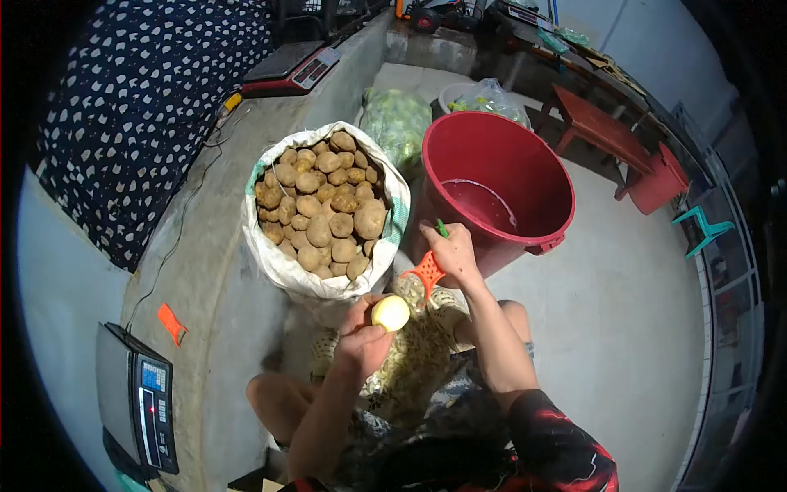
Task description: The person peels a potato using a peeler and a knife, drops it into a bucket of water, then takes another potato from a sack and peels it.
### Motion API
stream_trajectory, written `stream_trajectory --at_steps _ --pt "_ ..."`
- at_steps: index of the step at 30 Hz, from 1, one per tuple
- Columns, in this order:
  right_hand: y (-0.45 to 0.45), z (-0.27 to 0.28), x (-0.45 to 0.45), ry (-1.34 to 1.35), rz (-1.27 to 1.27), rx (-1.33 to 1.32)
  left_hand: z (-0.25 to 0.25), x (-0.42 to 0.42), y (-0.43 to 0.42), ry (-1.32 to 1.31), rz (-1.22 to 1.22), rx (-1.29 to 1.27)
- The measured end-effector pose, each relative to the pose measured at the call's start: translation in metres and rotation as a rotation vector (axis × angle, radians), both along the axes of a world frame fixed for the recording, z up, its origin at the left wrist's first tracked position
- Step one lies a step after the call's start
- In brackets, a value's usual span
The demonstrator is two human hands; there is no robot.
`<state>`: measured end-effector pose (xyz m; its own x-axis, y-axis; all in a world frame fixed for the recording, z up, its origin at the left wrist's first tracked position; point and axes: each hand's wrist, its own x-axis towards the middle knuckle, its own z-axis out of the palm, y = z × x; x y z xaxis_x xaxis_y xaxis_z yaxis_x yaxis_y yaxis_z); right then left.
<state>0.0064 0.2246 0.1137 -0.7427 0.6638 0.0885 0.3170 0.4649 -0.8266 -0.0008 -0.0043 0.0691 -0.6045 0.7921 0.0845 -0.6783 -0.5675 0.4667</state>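
Note:
My left hand holds a pale yellow peeled potato between thumb and fingers. Just right of it and a little higher, my right hand is closed around an orange peeler; something green sticks out by the thumb. A white sack full of unpeeled brown potatoes stands in front of my left hand. The large red tub is beyond my right hand, with some liquid at its bottom. Peelings lie on the floor between my legs, below the peeled potato.
On the left ledge are a black scale, an orange peeler-like piece and a red scale. Behind the sack sits a bag of green produce. A brown bench, a red bucket and a green stool stand right.

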Motion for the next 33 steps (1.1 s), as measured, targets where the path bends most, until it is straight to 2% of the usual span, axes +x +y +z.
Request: stream_trajectory --at_steps 1,5,7,10,11,13,14,17,18,21,23,25,26,29,30,33 --pt "0.0 -0.002 0.0 -0.001 -0.022 -0.125 0.0 0.0 -0.001 -0.022 -0.04 0.035" --pt "-0.007 0.006 0.005 0.046 0.04 -0.057 0.01 0.004 0.001 0.058 0.048 -0.106" --pt "-0.016 0.021 0.011 -0.026 0.038 -0.054 0.014 0.007 0.004 0.13 0.107 -0.21" --pt "-0.034 0.047 0.023 -0.036 0.113 0.391 0.017 0.01 0.002 0.176 0.106 -0.235" --pt "-0.028 0.037 0.019 -0.038 0.113 0.388 0.014 0.008 0.001 0.174 0.105 -0.238" --pt "-0.01 0.013 0.006 0.009 0.079 0.262 0.006 0.002 -0.001 0.038 -0.048 -0.041" --pt "-0.004 0.009 0.004 -0.111 0.04 0.007 0.005 0.003 0.0 0.042 -0.048 -0.039" --pt "-0.005 0.007 0.007 -0.019 0.092 -0.038 0.008 0.003 0.002 0.018 -0.047 -0.032" --pt "-0.007 0.011 0.01 -0.023 0.096 -0.033 0.015 0.005 0.004 0.036 0.009 -0.109" --pt "-0.025 0.034 0.021 0.174 0.103 0.583 0.018 0.009 0.002 0.084 0.065 -0.207" --pt "-0.01 0.014 0.012 0.131 0.084 0.485 0.016 0.008 0.003 0.125 0.06 -0.207" --pt "-0.002 0.005 0.002 -0.084 0.021 -0.074 0.009 0.002 0.001 -0.061 -0.1 0.041" --pt "0.0 -0.001 0.003 -0.081 0.018 -0.075 0.007 0.002 0.0 -0.059 -0.102 0.04" --pt "-0.02 0.028 0.012 0.061 0.117 0.093 0.008 0.006 0.003 -0.071 -0.005 -0.046" --pt "-0.028 0.039 0.018 -0.004 0.086 0.234 0.016 0.009 0.005 -0.015 0.051 -0.105" --pt "-0.016 0.022 0.013 0.097 0.061 0.334 0.017 0.012 0.006 0.075 0.114 -0.158"
